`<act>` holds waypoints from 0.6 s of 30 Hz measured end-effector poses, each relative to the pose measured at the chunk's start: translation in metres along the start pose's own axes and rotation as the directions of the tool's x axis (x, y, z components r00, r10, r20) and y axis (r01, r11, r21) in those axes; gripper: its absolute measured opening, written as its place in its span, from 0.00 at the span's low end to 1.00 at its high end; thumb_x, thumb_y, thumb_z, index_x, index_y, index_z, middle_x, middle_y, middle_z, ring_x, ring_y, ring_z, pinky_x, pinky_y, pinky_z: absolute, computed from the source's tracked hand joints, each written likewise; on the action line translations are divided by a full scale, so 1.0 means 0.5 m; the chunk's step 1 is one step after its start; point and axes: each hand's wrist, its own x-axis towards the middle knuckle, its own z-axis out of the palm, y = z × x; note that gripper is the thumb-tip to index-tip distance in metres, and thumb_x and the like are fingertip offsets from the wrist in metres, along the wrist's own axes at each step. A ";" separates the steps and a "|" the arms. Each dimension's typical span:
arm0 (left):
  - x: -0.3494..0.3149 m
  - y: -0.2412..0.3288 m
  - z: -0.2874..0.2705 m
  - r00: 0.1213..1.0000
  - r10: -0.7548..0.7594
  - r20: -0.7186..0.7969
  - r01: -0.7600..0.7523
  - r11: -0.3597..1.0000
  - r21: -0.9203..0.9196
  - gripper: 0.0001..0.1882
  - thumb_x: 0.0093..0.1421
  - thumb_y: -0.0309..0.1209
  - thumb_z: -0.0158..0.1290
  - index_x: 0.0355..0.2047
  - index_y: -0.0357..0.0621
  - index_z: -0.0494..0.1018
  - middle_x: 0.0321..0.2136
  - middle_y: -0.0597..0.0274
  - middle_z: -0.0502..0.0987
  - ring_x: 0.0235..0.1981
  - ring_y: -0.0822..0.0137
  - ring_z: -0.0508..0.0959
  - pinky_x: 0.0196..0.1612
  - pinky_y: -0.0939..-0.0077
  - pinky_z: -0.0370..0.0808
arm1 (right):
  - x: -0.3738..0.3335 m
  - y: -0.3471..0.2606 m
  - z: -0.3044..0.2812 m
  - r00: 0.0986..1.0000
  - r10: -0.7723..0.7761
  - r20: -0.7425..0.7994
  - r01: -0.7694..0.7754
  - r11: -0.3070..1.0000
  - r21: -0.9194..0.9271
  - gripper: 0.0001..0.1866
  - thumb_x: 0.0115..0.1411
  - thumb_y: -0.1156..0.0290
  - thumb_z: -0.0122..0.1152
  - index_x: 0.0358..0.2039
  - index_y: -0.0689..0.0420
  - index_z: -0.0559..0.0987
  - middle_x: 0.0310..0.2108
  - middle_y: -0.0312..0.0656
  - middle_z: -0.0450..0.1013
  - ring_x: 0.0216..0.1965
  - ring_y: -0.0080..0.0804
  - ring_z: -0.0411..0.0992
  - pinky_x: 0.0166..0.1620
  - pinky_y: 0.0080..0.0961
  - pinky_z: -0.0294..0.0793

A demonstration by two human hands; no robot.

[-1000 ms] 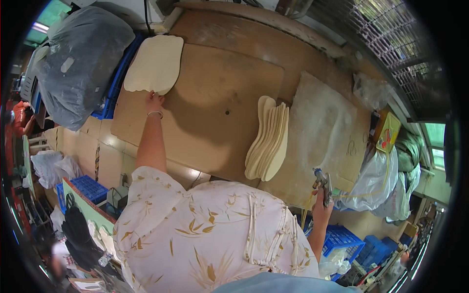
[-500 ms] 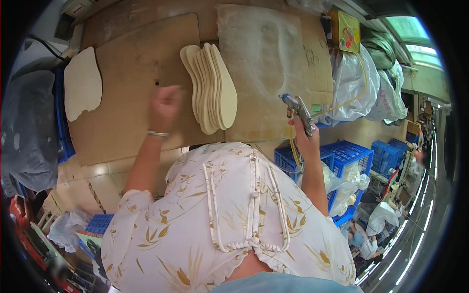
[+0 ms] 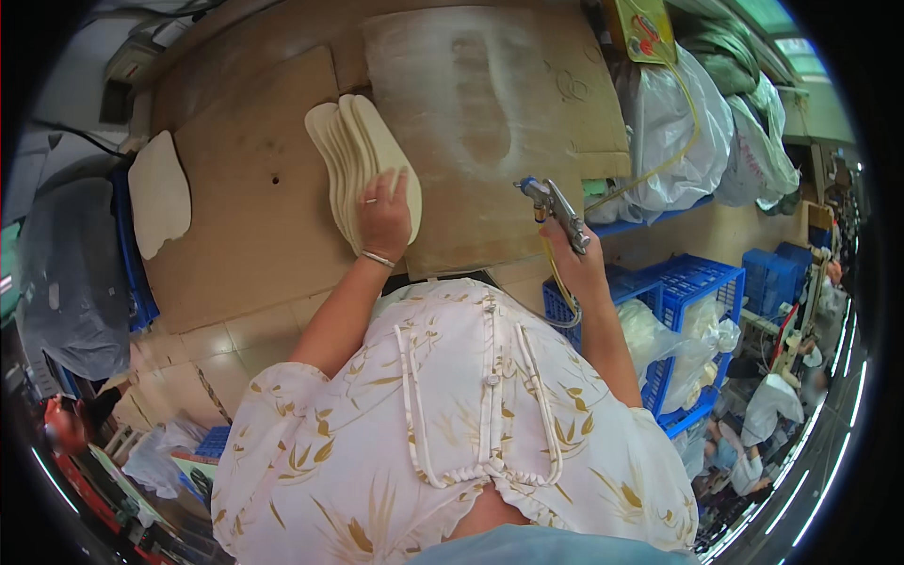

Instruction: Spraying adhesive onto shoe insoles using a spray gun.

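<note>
A fanned stack of cream insoles (image 3: 341,155) lies on the brown cardboard of the table. My left hand (image 3: 384,218) rests on the near right part of the stack, fingers extended over the top insole. Farther right, my right hand (image 3: 580,268) is closed around a metal spray gun (image 3: 562,215), whose nozzle points left and away from me. A thin yellowish hose hangs from the gun. Beyond the gun lies a cardboard sheet (image 3: 414,71) with a pale overspray film and a darker insole-shaped outline.
A cream flat piece (image 3: 158,198) lies at the table's left edge. Plastic bags (image 3: 673,137) and a yellow container (image 3: 642,33) with a hose stand at the right. Blue crates (image 3: 697,278) holding bagged material are beside my right arm. A dark bag (image 3: 75,264) sits at far left.
My left hand has moved right from the bare cardboard onto the insole stack, and its fingers have opened out. The right hand still holds the spray gun. The whole view has shifted slightly.
</note>
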 end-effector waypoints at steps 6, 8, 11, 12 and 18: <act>0.009 0.041 -0.019 0.987 -0.158 0.008 0.158 0.981 -0.112 0.31 0.50 0.26 0.52 0.57 0.40 0.61 0.59 0.50 0.59 0.58 0.52 0.61 0.59 0.55 0.56 | 0.005 0.048 -0.044 0.998 -0.065 -0.028 0.065 0.998 0.025 0.12 0.61 0.64 0.56 0.31 0.61 0.73 0.20 0.33 0.63 0.24 0.20 0.58 0.28 0.20 0.63; 0.011 0.063 -0.016 0.993 -0.116 0.013 0.117 0.991 -0.057 0.31 0.50 0.25 0.52 0.57 0.40 0.61 0.59 0.45 0.58 0.59 0.49 0.60 0.60 0.53 0.54 | 0.009 0.059 -0.057 0.998 -0.066 -0.018 0.067 0.997 0.042 0.12 0.61 0.64 0.56 0.31 0.60 0.72 0.20 0.33 0.63 0.24 0.20 0.58 0.28 0.20 0.63; 0.032 0.089 -0.016 0.996 -0.070 0.052 0.075 0.992 -0.103 0.31 0.50 0.23 0.51 0.57 0.39 0.61 0.59 0.41 0.55 0.59 0.45 0.59 0.61 0.54 0.55 | 0.016 0.069 -0.073 0.997 -0.078 0.002 0.078 0.995 0.060 0.12 0.61 0.64 0.56 0.30 0.60 0.72 0.20 0.33 0.62 0.24 0.20 0.58 0.28 0.20 0.63; 0.034 0.097 -0.016 0.996 -0.076 0.050 0.081 0.992 -0.095 0.31 0.50 0.23 0.51 0.57 0.39 0.61 0.59 0.41 0.55 0.59 0.45 0.59 0.61 0.54 0.55 | 0.018 0.072 -0.079 0.996 -0.086 0.009 0.086 0.994 0.061 0.12 0.61 0.64 0.56 0.30 0.60 0.72 0.20 0.33 0.62 0.24 0.20 0.58 0.28 0.20 0.63; 0.042 0.112 -0.006 0.940 -0.257 -0.223 0.175 0.927 -0.330 0.26 0.51 0.19 0.48 0.53 0.40 0.65 0.61 0.42 0.50 0.56 0.45 0.61 0.55 0.59 0.64 | 0.037 0.093 -0.108 0.992 -0.111 0.058 0.105 0.989 0.101 0.12 0.62 0.63 0.56 0.31 0.61 0.72 0.20 0.32 0.62 0.24 0.20 0.57 0.29 0.19 0.62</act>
